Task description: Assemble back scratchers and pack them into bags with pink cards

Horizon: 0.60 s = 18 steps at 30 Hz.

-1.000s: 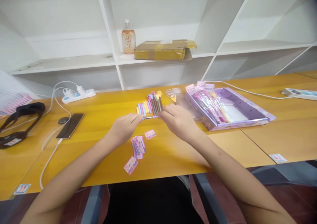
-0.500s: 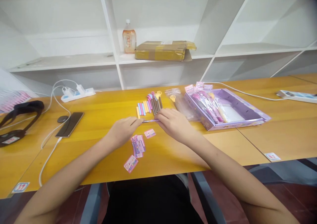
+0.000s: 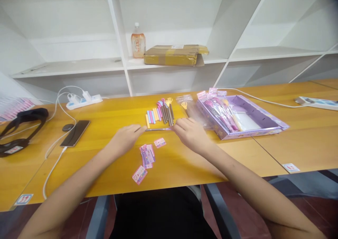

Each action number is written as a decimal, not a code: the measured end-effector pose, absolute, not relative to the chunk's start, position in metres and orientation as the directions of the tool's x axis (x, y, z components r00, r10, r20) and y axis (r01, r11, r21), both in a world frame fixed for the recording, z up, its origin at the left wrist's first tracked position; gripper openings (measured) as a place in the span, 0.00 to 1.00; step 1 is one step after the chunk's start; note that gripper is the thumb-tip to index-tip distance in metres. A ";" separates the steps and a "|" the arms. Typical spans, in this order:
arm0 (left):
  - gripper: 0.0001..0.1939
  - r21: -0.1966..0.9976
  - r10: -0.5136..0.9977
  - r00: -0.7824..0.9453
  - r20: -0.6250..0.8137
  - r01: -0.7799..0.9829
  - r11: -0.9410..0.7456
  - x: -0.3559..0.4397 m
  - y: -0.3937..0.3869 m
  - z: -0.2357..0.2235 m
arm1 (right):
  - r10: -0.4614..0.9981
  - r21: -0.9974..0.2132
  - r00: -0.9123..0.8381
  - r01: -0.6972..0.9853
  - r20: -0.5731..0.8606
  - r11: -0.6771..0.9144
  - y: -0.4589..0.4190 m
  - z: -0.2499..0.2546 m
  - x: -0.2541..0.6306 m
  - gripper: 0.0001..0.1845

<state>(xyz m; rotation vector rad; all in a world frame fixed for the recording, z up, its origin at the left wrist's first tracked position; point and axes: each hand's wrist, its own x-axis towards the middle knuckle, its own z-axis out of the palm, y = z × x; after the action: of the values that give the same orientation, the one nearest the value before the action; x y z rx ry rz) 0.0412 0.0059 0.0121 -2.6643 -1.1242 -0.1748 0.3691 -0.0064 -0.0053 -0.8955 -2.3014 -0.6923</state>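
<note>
My left hand (image 3: 124,139) and my right hand (image 3: 190,132) each pinch one end of a thin metal rod (image 3: 156,129), stretched level between them just above the yellow table (image 3: 111,161). Right behind the rod lies a row of pastel and dark sticks (image 3: 160,113), some with small hand-shaped tips. Several pink cards (image 3: 146,154) are scattered in front of the rod, near the table's front edge.
A purple tray (image 3: 264,124) with packaged items stands to the right, with clear plastic bags beside it. At the left are a phone (image 3: 75,133), a white power strip (image 3: 83,100) with cables, and black goggles (image 3: 19,130). A bottle and a cardboard parcel sit on the shelf behind.
My hands have drawn apart, so more of the rod shows between them. The rod has come a little nearer to me, away from the row of sticks.
</note>
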 end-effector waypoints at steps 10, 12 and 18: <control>0.27 -0.248 0.718 0.589 0.371 0.808 -0.535 -0.149 -0.018 0.020 | 0.536 0.165 -0.368 0.907 0.760 0.388 -0.022 -0.029 0.584 0.10; 0.27 -0.229 0.723 0.572 0.387 0.819 -0.526 -0.157 -0.025 0.013 | 0.519 0.196 -0.363 0.917 0.774 0.348 -0.031 -0.033 0.595 0.08; 0.23 -0.167 0.720 0.570 0.395 0.815 -0.554 -0.153 -0.032 -0.001 | 0.539 0.161 -0.367 0.906 0.758 0.390 -0.043 -0.029 0.577 0.04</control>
<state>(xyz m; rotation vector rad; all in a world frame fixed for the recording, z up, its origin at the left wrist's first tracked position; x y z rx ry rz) -0.1531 -0.0321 -0.0013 -2.4752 -1.2552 -0.4036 0.5769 -0.0429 -0.0290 -1.2336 -2.0387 -0.7746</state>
